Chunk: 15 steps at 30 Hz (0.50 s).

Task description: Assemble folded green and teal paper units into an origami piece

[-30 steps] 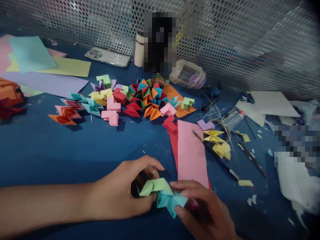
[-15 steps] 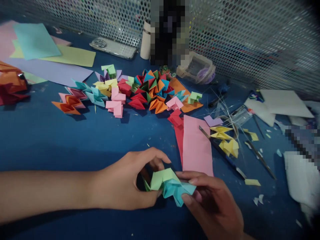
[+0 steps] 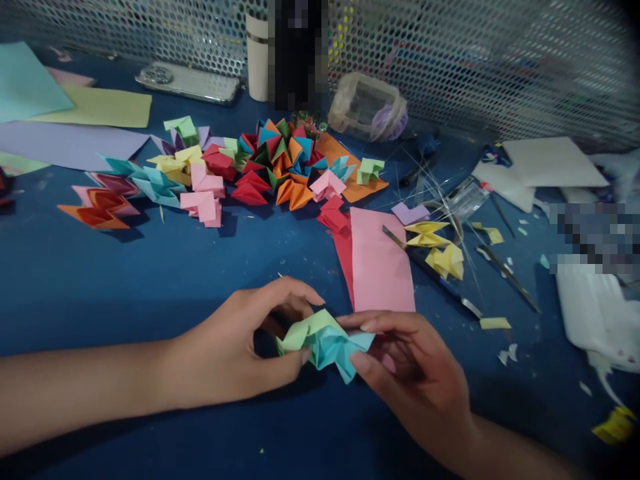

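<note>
Between my two hands is a folded-paper piece of joined units, light green (image 3: 320,321) on top and teal (image 3: 333,350) below. My left hand (image 3: 240,347) curves around its left side, the thumb pressed against the green-teal edge and the fingers partly hidden behind. On the other side, my right hand (image 3: 420,373) pinches the teal tip between thumb and fingers. Something pink shows under the right fingers, too covered to make out. Just beyond the hands lies a pink paper sheet (image 3: 383,263) over a red one.
Several folded paper units surround a multicoloured paper cluster (image 3: 287,157). A craft knife (image 3: 445,283) and yellow folded units (image 3: 445,260) lie to the right. Behind are a phone (image 3: 190,83), a white bottle (image 3: 258,60), a plastic tub (image 3: 367,107) and a perforated metal panel (image 3: 175,30).
The view has shifted, so the table's things appear further left and higher. Both hands keep hold of the green and teal piece, the left thumb now lying against its front.
</note>
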### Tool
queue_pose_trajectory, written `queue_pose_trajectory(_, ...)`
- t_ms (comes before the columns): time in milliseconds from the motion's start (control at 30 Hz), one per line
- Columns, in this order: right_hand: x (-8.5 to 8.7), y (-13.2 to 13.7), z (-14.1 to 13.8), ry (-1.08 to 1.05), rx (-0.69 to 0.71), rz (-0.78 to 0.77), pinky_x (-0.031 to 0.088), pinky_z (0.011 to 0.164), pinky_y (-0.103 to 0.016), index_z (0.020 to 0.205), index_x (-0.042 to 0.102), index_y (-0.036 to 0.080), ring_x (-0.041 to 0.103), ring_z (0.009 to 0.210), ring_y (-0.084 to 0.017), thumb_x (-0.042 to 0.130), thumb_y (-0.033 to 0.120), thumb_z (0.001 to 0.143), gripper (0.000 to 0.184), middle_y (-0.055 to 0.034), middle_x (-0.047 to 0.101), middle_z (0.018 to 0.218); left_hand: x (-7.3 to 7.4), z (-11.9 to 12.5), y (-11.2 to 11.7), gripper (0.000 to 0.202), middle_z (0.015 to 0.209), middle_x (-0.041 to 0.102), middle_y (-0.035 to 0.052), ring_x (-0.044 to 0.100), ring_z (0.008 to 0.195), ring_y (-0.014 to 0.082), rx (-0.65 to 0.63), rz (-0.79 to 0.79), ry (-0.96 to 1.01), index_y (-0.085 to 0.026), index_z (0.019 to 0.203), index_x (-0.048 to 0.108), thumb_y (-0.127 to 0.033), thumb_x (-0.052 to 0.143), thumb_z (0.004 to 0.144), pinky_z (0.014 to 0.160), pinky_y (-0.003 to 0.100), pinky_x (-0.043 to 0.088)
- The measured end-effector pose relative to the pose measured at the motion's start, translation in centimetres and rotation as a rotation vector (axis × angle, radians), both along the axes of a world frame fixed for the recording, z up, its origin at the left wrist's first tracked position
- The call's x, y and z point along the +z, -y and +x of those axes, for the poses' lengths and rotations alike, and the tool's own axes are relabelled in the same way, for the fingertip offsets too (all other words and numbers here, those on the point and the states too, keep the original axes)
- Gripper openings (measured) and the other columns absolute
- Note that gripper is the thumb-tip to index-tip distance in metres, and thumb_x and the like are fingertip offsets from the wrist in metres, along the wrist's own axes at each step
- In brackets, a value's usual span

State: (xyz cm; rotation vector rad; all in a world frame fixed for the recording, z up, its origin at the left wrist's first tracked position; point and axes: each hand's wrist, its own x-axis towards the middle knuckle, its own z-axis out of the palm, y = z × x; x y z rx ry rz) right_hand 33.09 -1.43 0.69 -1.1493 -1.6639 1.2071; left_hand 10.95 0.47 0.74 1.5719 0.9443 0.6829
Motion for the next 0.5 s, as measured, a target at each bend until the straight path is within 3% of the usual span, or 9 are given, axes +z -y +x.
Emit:
queue_pose_trajectory(333, 0.2, 0.0, 0.1, 0.008, -0.027, -0.05, 0.059, 0.06, -0.017, 0.101, 0.057, 0.027, 0.07, 0.076, -0.012, 0.066, 0.016, 0.082, 0.024, -0.0021, 0.07, 0.099, -0.1, 0.0, 0.2, 0.039, 0.095, 0.067, 0.0012, 0.066, 0.084, 0.0139, 0.004, -0.016, 0.007, -0.022, 0.112, 0.05, -0.015, 0.063, 0.076, 0.072, 0.022, 0.056)
queue_pose_trajectory(500, 0.4, 0.3, 0.4, -0.019, -0.009, -0.077, 0.06, 0.067, -0.022, 0.103, 0.055, 0.027, 0.07, 0.087, -0.015, 0.064, 0.013, 0.082, 0.027, -0.0042, 0.068, 0.104, 0.8, 0.2, -0.4, 0.058, 0.111, 0.062, 0.0047, 0.063, 0.099, 0.0187, 0.002, 0.039, 0.004, -0.024, 0.122, 0.045, -0.019, 0.07, 0.069, 0.081, 0.027, 0.056)
